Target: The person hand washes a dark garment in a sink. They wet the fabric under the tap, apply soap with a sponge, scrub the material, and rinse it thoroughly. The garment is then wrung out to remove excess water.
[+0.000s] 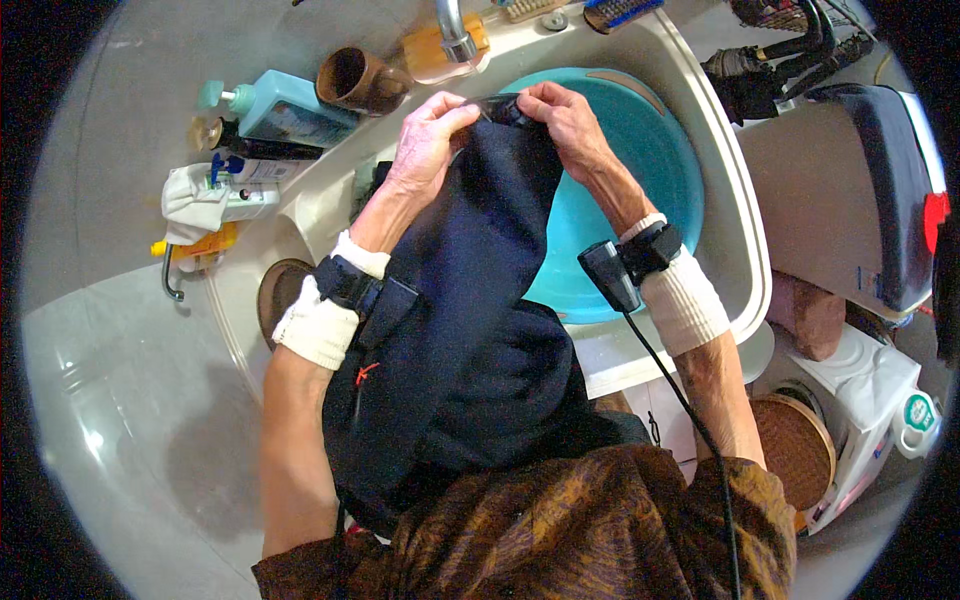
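Note:
A dark navy or black cloth garment point(480, 225) is stretched up from my lap over the near side of a white sink point(754, 255). My left hand point(431, 139) pinches its top edge between thumb and fingers. On the other side of that edge, my right hand point(566, 124) grips the cloth the same way. Between the two hands the edge looks shiny and dark; its detail is too blurred to make out. Behind my right hand a turquoise basin point(660, 195) sits in the sink, partly covered by the garment.
A metal faucet point(456, 37) hangs just beyond my hands. Along the left ledge stand a brown mug point(352, 81), a light-blue pump bottle point(289, 105) and other bottles. Brushes point(619, 11) lie on the back rim. A black cable point(686, 405) trails from my right wrist device.

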